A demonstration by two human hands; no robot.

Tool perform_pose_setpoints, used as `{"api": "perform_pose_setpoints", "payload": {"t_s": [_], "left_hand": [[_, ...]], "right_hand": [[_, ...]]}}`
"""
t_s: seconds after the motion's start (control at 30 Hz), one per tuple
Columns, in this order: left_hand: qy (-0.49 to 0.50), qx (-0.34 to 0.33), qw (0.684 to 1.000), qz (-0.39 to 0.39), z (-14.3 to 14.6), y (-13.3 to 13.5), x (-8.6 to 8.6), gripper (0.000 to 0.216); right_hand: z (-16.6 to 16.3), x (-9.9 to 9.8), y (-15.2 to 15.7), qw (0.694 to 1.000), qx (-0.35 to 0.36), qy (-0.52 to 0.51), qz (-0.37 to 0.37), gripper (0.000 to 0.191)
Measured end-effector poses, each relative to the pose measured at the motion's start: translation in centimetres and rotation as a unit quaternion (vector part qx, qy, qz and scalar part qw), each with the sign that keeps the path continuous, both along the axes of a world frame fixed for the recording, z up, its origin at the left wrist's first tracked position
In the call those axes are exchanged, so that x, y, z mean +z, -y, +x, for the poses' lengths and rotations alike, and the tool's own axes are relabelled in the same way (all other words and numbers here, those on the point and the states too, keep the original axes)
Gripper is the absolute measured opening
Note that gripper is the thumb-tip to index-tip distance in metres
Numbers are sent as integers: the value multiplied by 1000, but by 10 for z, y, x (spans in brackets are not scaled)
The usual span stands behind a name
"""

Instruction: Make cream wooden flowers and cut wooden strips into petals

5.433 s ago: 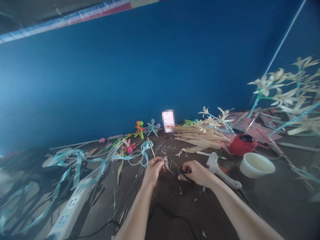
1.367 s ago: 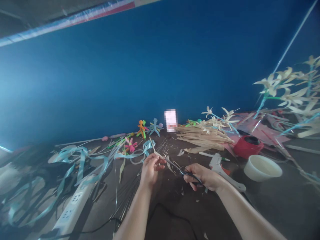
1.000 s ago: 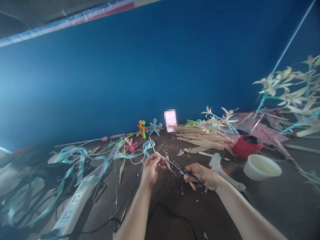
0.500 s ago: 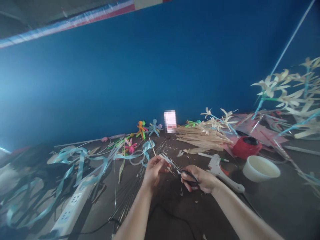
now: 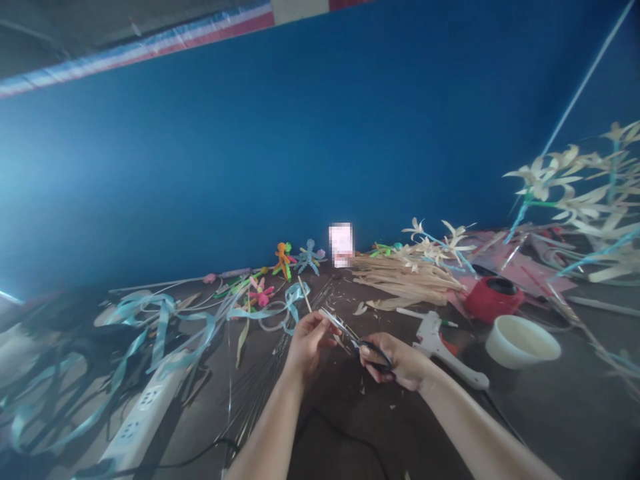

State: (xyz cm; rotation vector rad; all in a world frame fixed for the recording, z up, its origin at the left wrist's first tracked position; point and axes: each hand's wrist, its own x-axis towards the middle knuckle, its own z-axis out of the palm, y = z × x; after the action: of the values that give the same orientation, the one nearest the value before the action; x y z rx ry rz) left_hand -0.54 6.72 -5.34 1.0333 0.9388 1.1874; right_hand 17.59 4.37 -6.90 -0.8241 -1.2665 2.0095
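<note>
My left hand (image 5: pixel 311 341) is closed, its fingertips pinching a thin pale strip (image 5: pixel 305 295) that sticks up toward the back; it looks like dried husk. In my right hand (image 5: pixel 387 360) is a pair of scissors (image 5: pixel 379 358) with black handles, fingers through the loops. The blades point up and left, reaching to the fingertips of my left hand. How far the blades are apart is too small to tell. Small pale scraps lie on the dark table (image 5: pixel 345 427) beneath and beyond both hands.
A white glue gun (image 5: pixel 445 350) lies right of my right hand, beside a white bowl (image 5: pixel 523 341) and a red tape roll (image 5: pixel 493 298). Dried husks (image 5: pixel 405 280) and pale flowers (image 5: pixel 543 177) are behind. Leftward are blue ribbon (image 5: pixel 163 327), thin wires (image 5: pixel 265 393) and a power strip (image 5: pixel 145 407).
My right hand and the scissors have shifted slightly left, bringing the blades closer to my left hand. My left hand stays nearly still with the strip.
</note>
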Motion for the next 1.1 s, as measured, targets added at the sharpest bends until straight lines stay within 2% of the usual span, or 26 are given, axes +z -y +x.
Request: {"api": "perform_pose_setpoints", "payload": {"t_s": [0.23,0.37,0.47,0.57,0.67,0.9,1.1], "left_hand": [[-13,-3,1000,1,0,0,-4,16],[-40,-19,999,3,3,2,-2,17],[-50,-22,998,-8,5,4,-1,17],[-57,-22,998,-10,9,4,-4,16],[-102,-28,994,-3,12,5,-8,15],[-173,-45,982,53,16,7,-13,18],[-174,-51,982,49,18,8,-15,18]], "right_hand": [[0,-7,-2,1000,-15,9,4,32],[2,-3,-2,999,-32,-9,27,31],[1,4,-3,988,-127,-9,91,25],[-4,6,-4,955,-232,53,178,26],[-11,2,-5,926,-275,111,232,31],[-14,-1,-5,908,-277,159,270,27],[-17,-7,-6,935,-257,94,227,29]]}}
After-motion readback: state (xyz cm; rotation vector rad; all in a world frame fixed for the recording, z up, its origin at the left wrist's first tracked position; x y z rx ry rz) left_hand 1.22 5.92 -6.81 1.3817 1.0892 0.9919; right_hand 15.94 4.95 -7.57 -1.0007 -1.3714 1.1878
